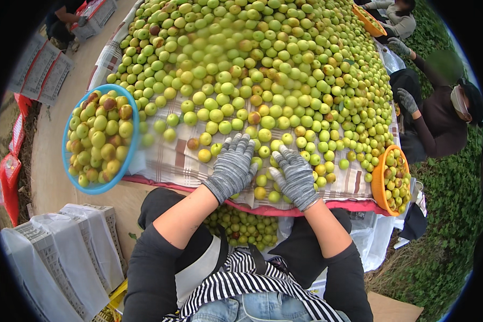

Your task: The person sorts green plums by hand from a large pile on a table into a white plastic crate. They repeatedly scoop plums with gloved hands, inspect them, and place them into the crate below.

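Both my hands wear grey knit gloves and lie low over green jujube fruits [226,88] heaped on a checked cloth [165,161]. My left hand [233,167] has its fingers stretched forward, palm down, touching fruits at the pile's near side. Just right of it, my right hand [296,175] rests palm down with its fingers spread on more fruits. Several fruits sit between the two hands near the cloth's red edge [265,210]. What lies beneath the palms is hidden. Below that edge, between my legs, more fruits [245,225] are gathered in a container partly out of sight.
A blue basket [135,133] of fruits stands left, an orange basket [378,181] right. Another orange basket [368,24] is at the far right. Plastic crates [52,257] stand lower left and upper left [40,68]. A gloved co-worker [442,116] sits right; other people are farther off.
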Tool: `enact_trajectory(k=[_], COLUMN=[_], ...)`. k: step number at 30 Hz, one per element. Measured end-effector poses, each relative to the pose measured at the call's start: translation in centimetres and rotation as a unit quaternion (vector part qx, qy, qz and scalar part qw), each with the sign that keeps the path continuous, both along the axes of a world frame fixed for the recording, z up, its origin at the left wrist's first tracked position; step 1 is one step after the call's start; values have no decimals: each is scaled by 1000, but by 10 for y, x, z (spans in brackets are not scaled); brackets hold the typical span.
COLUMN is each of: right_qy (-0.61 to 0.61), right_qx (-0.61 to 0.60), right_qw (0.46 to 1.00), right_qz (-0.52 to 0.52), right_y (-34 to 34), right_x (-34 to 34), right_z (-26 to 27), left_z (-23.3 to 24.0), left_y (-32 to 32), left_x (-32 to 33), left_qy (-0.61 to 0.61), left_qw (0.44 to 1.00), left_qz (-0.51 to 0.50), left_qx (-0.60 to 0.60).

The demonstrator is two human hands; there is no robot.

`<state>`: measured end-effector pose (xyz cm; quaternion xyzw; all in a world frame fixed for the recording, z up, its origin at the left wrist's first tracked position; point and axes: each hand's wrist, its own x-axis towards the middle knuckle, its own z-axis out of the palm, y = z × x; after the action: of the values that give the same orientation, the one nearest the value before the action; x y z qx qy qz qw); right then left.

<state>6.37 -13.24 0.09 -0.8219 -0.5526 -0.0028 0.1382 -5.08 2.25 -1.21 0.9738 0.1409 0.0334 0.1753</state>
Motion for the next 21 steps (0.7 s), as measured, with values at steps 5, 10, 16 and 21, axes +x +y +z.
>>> enact_trajectory(k=[5, 10, 16, 21], right_qy=[-33, -4, 81, 261], right_qx=[67, -123, -139, -66], right_qw=[997, 992, 987, 962], right_qz=[-8, 41, -24, -51], right_y=[44, 122, 132, 111], right_x=[27, 46, 46, 25], right_z=[9, -4, -4, 25], left_z=[8, 2, -9, 7], left_y=[6, 23, 33, 37], left_x=[2, 6, 16, 16], left_qy=[-44, -93, -205, -155], left_qw=[994, 980, 896, 471], left_qz=[3, 96, 199, 249], left_qx=[-103, -147, -339, -832])
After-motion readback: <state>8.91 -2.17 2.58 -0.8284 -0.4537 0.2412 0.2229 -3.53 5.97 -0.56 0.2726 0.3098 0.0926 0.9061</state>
